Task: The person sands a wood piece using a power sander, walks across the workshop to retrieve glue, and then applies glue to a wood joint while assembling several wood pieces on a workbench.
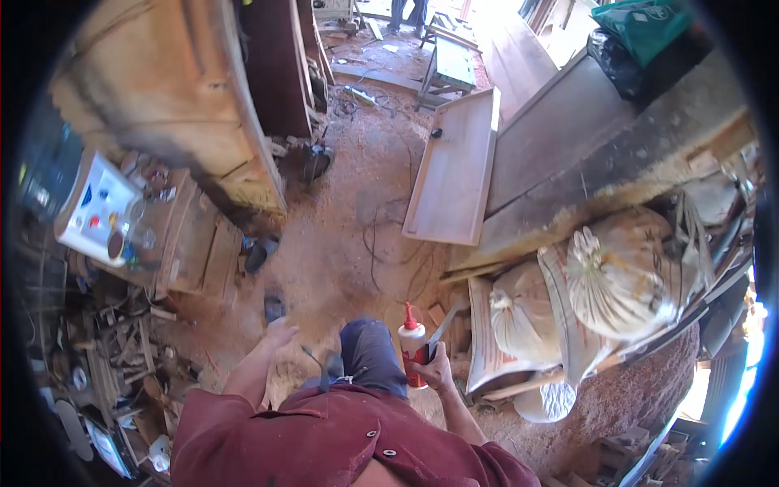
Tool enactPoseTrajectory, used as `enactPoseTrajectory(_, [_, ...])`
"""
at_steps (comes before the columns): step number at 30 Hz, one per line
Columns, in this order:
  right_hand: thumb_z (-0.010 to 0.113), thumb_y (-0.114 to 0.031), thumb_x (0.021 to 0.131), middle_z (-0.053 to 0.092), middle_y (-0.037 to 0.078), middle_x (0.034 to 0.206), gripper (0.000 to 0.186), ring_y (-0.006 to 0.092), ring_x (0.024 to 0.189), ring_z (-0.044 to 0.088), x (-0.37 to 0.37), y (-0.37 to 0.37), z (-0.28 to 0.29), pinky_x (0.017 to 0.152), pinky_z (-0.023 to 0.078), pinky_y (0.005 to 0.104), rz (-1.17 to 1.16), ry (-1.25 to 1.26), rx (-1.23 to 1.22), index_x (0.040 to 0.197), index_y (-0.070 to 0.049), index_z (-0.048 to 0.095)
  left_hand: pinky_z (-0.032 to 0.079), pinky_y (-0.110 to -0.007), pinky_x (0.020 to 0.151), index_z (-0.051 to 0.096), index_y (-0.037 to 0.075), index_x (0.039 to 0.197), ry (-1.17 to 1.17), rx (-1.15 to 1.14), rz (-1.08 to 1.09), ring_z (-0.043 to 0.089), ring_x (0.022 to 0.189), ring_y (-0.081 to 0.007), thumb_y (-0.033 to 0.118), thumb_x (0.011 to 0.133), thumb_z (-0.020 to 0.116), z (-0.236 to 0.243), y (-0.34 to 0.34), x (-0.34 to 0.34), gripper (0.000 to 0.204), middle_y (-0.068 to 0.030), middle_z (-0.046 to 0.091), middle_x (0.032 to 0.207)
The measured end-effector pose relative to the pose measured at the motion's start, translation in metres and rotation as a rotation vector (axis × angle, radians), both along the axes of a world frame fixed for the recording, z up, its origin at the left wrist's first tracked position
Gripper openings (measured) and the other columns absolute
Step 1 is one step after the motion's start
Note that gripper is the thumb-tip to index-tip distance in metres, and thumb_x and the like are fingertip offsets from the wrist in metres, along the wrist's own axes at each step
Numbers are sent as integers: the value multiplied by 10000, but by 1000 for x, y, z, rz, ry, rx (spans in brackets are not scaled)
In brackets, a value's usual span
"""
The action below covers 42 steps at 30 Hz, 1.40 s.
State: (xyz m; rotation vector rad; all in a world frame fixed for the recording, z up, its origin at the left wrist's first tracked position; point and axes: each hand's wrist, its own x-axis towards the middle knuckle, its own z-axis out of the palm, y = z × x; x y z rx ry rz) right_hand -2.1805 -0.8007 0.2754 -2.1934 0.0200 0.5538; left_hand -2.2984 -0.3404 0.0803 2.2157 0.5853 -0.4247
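Glue bottle (413, 345): white squeeze body, red pointed nozzle, red lower band; gripped upright in right hand (436, 369) together with a thin flat blade (442, 327), over sawdust floor (357, 235) beside tied sacks (617, 276). Left hand (280, 333) loose, empty, swinging free. Handling advice: carry bottle nozzle-up, blade angled away from leg.
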Motion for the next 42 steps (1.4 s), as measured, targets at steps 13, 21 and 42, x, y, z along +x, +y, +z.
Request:
enactPoseTrajectory(13, [908, -458, 709, 703, 211, 900, 715, 410, 860, 728, 436, 214, 26, 720, 562, 493, 298, -10, 108, 1096, -57, 459, 556, -471, 934, 781, 80, 1052, 430, 254, -96, 699, 1084, -362, 490, 945, 591, 80, 117, 225, 464, -171, 747, 1116])
enactPoseTrajectory(21, [932, -366, 702, 693, 229, 888, 730, 374, 868, 733, 686, 305, 54, 737, 546, 503, 328, 26, 189, 1125, -37, 436, 546, -414, 978, 633, 28, 1308, -53, -153, 228, 705, 1107, -312, 397, 847, 795, 175, 144, 633, 612, -179, 727, 1185])
enactPoseTrajectory(42, [865, -480, 794, 695, 236, 863, 655, 465, 848, 704, 1180, 538, 194, 702, 535, 508, 304, -72, 72, 1066, -19, 487, 543, -350, 922, 548, 42, 1333, -490, -604, 427, 657, 1028, -167, 131, 715, 869, 366, 295, 1195, 703, -51, 657, 1150])
